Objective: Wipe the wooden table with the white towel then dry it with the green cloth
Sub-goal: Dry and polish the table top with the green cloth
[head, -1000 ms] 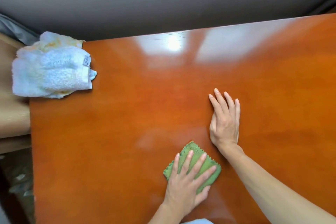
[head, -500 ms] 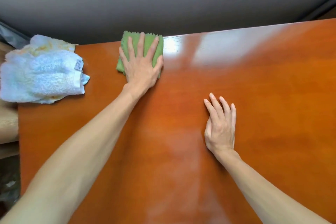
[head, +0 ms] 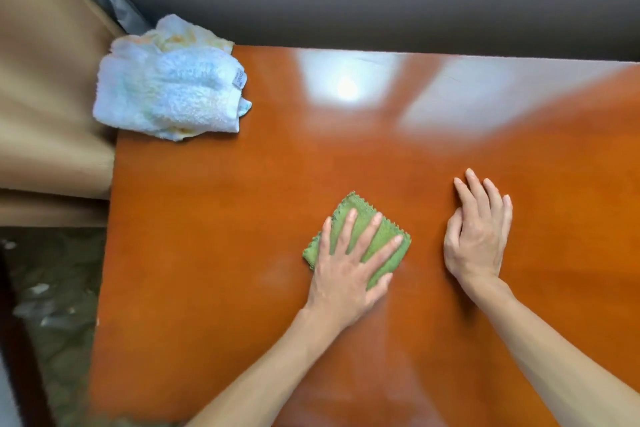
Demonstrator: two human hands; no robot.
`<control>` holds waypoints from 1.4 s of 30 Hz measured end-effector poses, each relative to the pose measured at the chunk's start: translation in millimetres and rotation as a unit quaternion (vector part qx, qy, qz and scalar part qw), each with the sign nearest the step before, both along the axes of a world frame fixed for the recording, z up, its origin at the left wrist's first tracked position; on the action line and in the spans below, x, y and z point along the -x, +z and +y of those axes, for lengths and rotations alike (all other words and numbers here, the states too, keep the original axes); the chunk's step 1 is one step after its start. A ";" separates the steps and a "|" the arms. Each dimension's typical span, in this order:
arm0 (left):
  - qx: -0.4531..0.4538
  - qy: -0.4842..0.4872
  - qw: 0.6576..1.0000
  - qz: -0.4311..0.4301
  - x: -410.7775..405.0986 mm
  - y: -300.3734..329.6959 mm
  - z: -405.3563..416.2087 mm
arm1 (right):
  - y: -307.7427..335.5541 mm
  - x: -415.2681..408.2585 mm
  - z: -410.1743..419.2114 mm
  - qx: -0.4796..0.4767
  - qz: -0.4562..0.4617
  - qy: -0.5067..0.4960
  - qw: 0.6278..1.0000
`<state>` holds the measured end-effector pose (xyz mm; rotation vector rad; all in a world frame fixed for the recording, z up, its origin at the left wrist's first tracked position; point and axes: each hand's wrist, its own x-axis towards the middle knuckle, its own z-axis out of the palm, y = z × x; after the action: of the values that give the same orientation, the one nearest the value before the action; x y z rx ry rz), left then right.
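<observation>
Since half a second ago left hand (head: 349, 270) is back from the far edge, green cloth (head: 360, 236) now mid wooden table (head: 214, 218), fingers spread flat pressing it. Right hand (head: 479, 236) flat on the wood just beside, holding nothing. White towel (head: 169, 94) bunched at far-left corner, possibly overhanging the edge.
</observation>
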<state>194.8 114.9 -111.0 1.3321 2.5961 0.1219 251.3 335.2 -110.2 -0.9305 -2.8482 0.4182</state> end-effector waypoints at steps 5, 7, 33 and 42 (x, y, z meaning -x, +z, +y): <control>0.006 0.015 1.000 -0.010 -27.2 3.7 -65.3 | 6.7 8.0 -25.0 -0.037 -0.005 -0.015 0.999; 0.002 0.042 0.999 -0.011 -21.7 2.9 -88.5 | 11.0 22.3 -53.6 -0.025 0.013 0.022 0.999; 0.014 0.093 0.995 0.022 201.7 -0.2 48.7 | -5.4 83.4 -118.1 -0.019 0.010 -0.008 1.000; -0.007 0.170 0.985 0.007 39.5 -0.9 -41.3 | -4.0 82.5 -117.8 -0.002 0.005 -0.003 1.000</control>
<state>155.3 73.7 -111.9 0.8831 2.8160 0.1853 168.9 217.4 -114.2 -0.9334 -2.8357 0.4148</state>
